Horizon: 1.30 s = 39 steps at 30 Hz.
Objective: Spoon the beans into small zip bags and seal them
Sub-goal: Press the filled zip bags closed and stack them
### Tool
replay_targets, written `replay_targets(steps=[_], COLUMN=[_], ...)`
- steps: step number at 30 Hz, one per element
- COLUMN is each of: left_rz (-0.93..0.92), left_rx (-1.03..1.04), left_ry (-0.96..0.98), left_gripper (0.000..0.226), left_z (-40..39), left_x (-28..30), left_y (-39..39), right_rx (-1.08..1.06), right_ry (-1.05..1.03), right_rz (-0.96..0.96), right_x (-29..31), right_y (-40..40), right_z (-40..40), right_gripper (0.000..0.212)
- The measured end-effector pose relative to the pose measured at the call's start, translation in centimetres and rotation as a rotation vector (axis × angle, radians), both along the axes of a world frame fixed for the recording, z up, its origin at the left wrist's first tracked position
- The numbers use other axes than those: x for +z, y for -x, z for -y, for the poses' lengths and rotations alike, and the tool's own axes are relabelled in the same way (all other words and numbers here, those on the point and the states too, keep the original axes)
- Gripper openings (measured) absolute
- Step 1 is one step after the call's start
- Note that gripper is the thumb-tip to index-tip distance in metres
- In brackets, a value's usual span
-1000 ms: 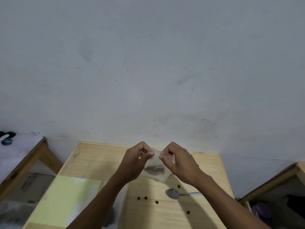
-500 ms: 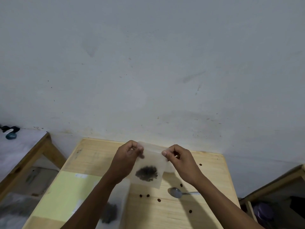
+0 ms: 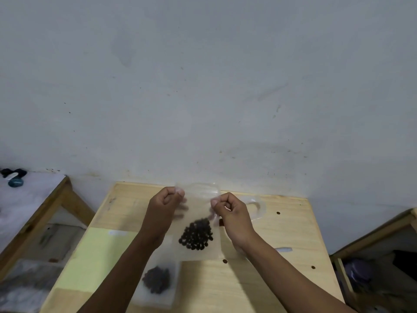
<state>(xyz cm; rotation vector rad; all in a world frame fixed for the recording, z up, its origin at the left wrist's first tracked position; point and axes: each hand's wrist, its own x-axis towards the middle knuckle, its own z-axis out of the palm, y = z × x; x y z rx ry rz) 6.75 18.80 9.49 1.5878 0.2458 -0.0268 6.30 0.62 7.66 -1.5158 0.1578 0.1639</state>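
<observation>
Head view, single frame. Hard to read: the clear zip bag (image 3: 198,222) is nearly see-through, so its upper rim shows only as a faint outline against the wall and table; whether the zip strip is closed along its length cannot be told. The spoon (image 3: 284,249) is mostly hidden under the right forearm; only a pale sliver shows beside it. A second clear plastic piece (image 3: 257,206) behind the right hand is blurred and its shape is unclear. Both forearms are cut off by the lower frame edge.

Left hand (image 3: 165,211): fingers curled toward the palm, thumb and forefinger pressed together on the bag's upper left corner. Fingertips (image 3: 180,192) pinch the rim there.

Right hand (image 3: 232,213): fingers likewise curled, thumb against forefinger, pinching the bag's upper right edge. The two hands sit apart, with the bag's top stretched between them.

The bag hangs above the wooden table (image 3: 282,233), near its middle. Dark beans (image 3: 196,236) are bunched in its lower half.

A second bag of beans (image 3: 158,281) lies flat on the table near the left forearm, partly overlapping a pale yellow sheet (image 3: 90,260). Loose beans lie scattered on the bare wood, one (image 3: 224,261) just below the held bag, others (image 3: 278,213) toward the right edge
</observation>
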Motion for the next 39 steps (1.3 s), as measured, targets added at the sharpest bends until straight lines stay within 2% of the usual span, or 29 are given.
replay_targets(steps=[5,8,11,15,21,23,28,31,36,39], left_rz=[-0.011,-0.008,-0.028,-0.099,-0.103,-0.093,-0.101,-0.115,-0.135,-0.139], left_rx=[-0.128,-0.111,-0.088,-0.058,0.136,0.218,0.346,0.405,0.414,0.411], left_ry=[-0.087,-0.104,-0.094,0.027,0.070,0.058,0.003,-0.005,-0.016,-0.003], left_gripper=[0.019,0.012,0.009,0.015,0.016,0.014,0.013,0.012,0.011,0.009], left_z=[-1.7,-2.3,-3.4,-5.7,-11.5,-14.1,-21.0,-24.1,-27.2,-27.5], left_x=[-0.8,-1.2,-1.3,-1.1,-0.7,-0.6,-0.5,-0.7,-1.0,-1.4], left_y=[1.3,1.8,1.9,2.8,4.8,5.6,8.0,9.1,10.2,10.3], right_rx=[-0.142,-0.157,-0.067,0.104,0.270,0.291,0.571,0.741,0.897,0.929], right_ry=[-0.215,-0.235,-0.161,-0.036,-0.065,0.039,0.671,0.944,1.276,1.343], right_rz=[-0.144,-0.155,-0.101,-0.068,-0.100,-0.088,0.122,0.275,0.429,0.449], right_x=[0.0,-0.4,-0.8,-1.1,-1.4,-2.8,-8.9,-11.2,-13.1,-13.5], right_y=[-0.7,-0.8,-0.5,0.1,0.5,0.5,1.8,3.0,3.7,3.6], right_z=[-1.6,-2.3,-3.5,-5.7,-11.0,-12.9,-17.5,-19.7,-21.7,-22.4], right_gripper=[0.005,0.006,0.008,0.019,0.018,0.020,0.022,0.028,0.034,0.026])
